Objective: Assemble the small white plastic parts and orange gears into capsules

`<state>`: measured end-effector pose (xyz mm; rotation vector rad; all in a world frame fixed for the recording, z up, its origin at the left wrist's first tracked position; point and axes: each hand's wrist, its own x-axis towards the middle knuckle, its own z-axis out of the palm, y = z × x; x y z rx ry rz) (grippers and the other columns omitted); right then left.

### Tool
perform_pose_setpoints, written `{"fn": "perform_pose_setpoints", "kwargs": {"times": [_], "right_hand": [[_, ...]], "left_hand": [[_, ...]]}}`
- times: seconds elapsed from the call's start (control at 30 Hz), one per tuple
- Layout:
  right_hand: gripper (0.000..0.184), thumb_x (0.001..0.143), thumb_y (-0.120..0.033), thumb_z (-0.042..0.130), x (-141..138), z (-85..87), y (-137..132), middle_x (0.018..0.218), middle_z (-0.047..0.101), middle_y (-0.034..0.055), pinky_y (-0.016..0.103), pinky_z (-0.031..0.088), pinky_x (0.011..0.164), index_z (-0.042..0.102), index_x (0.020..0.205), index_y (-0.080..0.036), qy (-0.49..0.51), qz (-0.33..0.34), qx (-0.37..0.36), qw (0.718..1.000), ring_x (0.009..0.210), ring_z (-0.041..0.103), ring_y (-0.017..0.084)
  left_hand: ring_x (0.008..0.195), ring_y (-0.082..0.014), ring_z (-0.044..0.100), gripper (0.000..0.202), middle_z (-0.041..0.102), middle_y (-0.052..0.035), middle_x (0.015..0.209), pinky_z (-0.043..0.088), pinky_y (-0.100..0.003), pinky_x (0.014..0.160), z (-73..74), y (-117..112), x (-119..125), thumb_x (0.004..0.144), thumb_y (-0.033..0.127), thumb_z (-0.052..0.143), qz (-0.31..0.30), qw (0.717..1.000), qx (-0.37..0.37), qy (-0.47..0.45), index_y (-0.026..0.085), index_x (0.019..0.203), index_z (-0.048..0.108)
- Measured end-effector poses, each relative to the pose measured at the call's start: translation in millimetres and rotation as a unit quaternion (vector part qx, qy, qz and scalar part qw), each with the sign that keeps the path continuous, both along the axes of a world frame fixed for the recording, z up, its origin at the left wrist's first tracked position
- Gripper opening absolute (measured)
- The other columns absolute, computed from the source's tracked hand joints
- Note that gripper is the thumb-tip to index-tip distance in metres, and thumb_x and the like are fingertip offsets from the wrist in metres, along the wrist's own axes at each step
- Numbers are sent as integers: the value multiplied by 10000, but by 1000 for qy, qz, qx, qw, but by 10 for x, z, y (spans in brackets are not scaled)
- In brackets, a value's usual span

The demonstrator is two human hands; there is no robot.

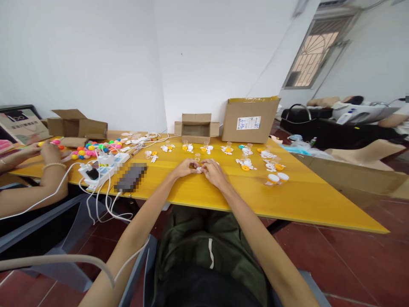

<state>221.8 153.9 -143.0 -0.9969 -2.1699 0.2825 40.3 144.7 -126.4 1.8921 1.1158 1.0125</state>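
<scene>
My left hand (pixel 185 167) and my right hand (pixel 213 170) meet over the yellow table (pixel 223 192), fingers pinched together on a small white plastic toy part (pixel 200 169). An orange bit shows between the fingers. Beyond my hands lie several small white and orange toy pieces (pixel 246 164) in loose groups across the table. Two white-capped orange pieces (pixel 277 178) sit to the right of my right hand.
Open cardboard boxes (pixel 196 127) and a bigger box (pixel 249 119) stand at the table's back edge. A power strip (pixel 102 166) with white cables and a dark phone (pixel 130 177) lie to my left. Another person's hands (pixel 47 155) work by coloured balls (pixel 92 149) at far left.
</scene>
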Motion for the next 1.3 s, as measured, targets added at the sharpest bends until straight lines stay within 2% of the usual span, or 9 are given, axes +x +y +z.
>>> {"fn": "perform_pose_setpoints", "kwargs": {"times": [0.4,0.73,0.93,1.1,1.3], "right_hand": [[158,883,-172,588,11,-28,-30,1136,693,89,452,474,972,692,791,-248,-33,-11,27,999,1118,585,265],[169,770,-138,693,57,26,96,1131,715,49,404,513,929,670,647,-251,-18,-15,-17,1000,1114,624,258],[165,730,-170,737,17,54,206,966,735,52,340,522,808,648,621,-257,-52,-25,-18,998,999,660,256],[185,715,-241,791,-39,143,200,872,718,70,345,507,796,633,619,-254,-74,-41,-53,995,956,660,278],[106,760,-226,749,-92,316,50,950,716,94,330,489,812,660,702,-225,-127,-80,-99,984,1045,643,288]], "left_hand": [[756,-151,592,220,660,11,711,465,-289,773,-1,7,16,610,307,848,-5,1000,-1,2,168,694,699],[743,-144,585,191,637,17,693,463,-293,768,-31,11,24,603,266,835,6,1000,-2,-6,167,675,689],[712,-135,567,194,611,34,666,460,-289,752,-35,16,23,591,252,830,10,1000,-10,-5,168,644,663],[703,-134,562,210,599,38,651,457,-284,738,-37,24,23,588,258,828,4,1000,-11,-6,165,635,646],[695,-129,558,231,603,36,657,457,-277,725,-32,20,23,602,296,824,-13,1000,-12,-9,156,645,646]]}}
